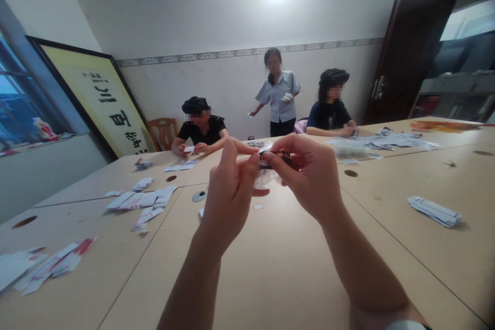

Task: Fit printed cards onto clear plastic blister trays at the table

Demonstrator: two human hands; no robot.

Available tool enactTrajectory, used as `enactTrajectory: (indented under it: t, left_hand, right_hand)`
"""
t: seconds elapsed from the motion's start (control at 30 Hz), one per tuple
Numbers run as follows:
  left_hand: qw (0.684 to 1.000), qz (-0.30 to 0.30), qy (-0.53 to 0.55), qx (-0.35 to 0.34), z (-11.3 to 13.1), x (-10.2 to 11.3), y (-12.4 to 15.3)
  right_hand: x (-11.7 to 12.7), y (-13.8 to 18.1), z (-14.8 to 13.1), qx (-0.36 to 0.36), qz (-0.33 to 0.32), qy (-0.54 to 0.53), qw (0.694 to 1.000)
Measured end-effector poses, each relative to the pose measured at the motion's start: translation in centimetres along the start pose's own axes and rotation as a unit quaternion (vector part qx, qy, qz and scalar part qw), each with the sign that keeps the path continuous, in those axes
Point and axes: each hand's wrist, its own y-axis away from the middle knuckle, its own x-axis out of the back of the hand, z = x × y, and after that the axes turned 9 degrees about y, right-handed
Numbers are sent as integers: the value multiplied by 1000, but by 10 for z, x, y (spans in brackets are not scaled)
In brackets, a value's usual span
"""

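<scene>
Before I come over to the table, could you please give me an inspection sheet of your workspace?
Surface: pale tabletop with round holes.
Job's things: small dark-and-orange item held up above the table, clear plastic just below it.
Clutter: loose papers at left, a paper bundle at right.
Left hand: fingertips at the item's left end; exact grip unclear.
Right hand: pinching the item.
Cables: nothing seen clearly.
Surroundings: seated person at left, standing person beyond; framed calligraphy, dark door.
</scene>
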Motion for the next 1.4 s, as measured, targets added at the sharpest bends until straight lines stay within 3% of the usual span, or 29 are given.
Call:
enactTrajectory:
  t: [0.33, 0.63, 1.4]
  left_hand:
    - [992, 21, -118, -35, -4, 1, -2]
    - [992, 28, -120, -12, -1, 0, -2]
    - [990, 22, -136, 1, -2, 3, -5]
  right_hand:
    - [-4, -10, 9, -41, -41, 5, 998]
    - [-6, -8, 10, -56, -26, 60, 996]
    - [-6, -3, 6, 22, -30, 171, 985]
